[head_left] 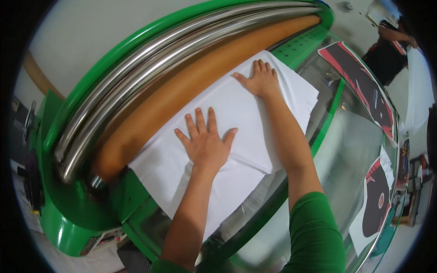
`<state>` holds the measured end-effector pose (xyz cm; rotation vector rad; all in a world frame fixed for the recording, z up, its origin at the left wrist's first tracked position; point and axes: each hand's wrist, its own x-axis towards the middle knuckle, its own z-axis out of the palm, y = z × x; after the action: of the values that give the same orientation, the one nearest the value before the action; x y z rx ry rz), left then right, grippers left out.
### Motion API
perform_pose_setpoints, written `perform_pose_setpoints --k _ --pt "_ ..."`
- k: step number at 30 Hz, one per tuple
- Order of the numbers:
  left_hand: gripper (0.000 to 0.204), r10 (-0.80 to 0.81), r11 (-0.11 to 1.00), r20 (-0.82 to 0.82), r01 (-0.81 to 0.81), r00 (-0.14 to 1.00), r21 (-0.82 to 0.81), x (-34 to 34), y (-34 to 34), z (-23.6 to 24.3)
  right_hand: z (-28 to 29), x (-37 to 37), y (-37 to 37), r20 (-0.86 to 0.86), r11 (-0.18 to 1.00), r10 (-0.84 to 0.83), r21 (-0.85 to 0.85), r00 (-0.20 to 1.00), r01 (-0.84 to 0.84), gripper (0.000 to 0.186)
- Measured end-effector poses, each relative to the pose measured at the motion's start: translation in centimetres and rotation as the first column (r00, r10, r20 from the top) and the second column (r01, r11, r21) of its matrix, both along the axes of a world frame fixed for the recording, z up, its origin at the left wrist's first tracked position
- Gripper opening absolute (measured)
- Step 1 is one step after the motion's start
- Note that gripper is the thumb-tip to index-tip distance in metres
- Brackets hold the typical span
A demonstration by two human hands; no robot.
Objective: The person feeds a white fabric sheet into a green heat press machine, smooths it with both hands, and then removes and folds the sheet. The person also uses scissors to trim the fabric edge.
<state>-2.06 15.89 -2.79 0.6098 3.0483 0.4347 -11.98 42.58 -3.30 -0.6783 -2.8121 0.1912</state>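
Note:
A white fabric sheet (246, 123) lies across the machine's feed table, its far edge against a long orange-brown roller (182, 104). My left hand (207, 143) rests flat on the fabric with fingers spread toward the roller. Farther right, my right hand (260, 79) presses on the cloth close to its far edge, thumb out to the left. A few creases run through the sheet between and below my hands. Its near edge hangs unevenly over the dark table surface.
Shiny metal rollers (191, 50) sit behind the orange one inside a green machine frame (61, 123). Dark printed panels with red trim (362, 84) lie on the right of the glassy table (350, 132). Another person (387, 52) stands at the far right, holding white material (416, 86).

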Motion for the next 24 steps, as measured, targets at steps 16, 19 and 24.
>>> perform_pose_setpoints --k 16,19,24 --pt "0.101 -0.055 0.996 -0.024 0.057 0.998 0.075 2.7 -1.3 -0.3 0.3 0.8 0.9 0.059 0.998 -0.057 0.040 0.997 0.054 0.105" --pt "0.105 -0.037 0.994 -0.021 0.039 0.999 0.102 2.7 -1.2 -0.1 0.3 0.7 0.9 0.085 0.995 -0.093 0.044 0.992 0.089 0.106" --pt "0.110 -0.073 0.995 0.062 0.068 0.995 0.068 2.7 -1.4 0.6 0.0 0.6 1.4 0.066 0.996 -0.091 -0.006 0.994 0.092 0.099"
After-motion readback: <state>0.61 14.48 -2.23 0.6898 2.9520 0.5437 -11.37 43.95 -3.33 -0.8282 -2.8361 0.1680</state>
